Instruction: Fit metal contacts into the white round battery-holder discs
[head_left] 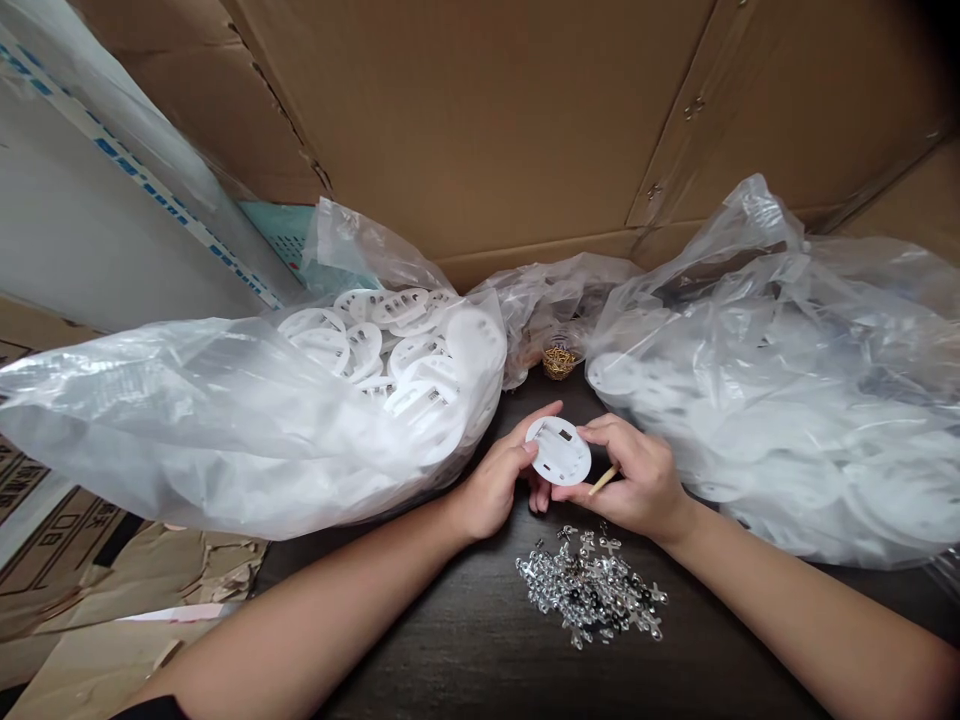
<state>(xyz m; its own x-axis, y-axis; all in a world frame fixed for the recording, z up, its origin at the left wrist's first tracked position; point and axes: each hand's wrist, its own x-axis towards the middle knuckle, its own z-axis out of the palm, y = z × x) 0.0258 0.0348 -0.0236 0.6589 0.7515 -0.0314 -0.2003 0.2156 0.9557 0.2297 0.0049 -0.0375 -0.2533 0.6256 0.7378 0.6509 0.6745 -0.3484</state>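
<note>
Between my two hands is a round white plastic disc (559, 452) with small dark slots, its flat face tilted up toward me. My left hand (504, 480) grips its left edge, thumb on top and fingers behind. At the opposite edge, my right hand (636, 478) pinches the disc with thumb and fingertips. A thin pale wooden stick (604, 480) also sticks out of my right hand. Just below both hands, a pile of small shiny metal clips (589, 585) lies on the dark table (450, 640).
On the left an open clear plastic bag (225, 430) holds many white discs (431, 385). Another full bag (810, 420) stands on the right. Between them at the back sits a small container of gold-coloured pieces (559, 362). A cardboard wall (465, 120) rises behind.
</note>
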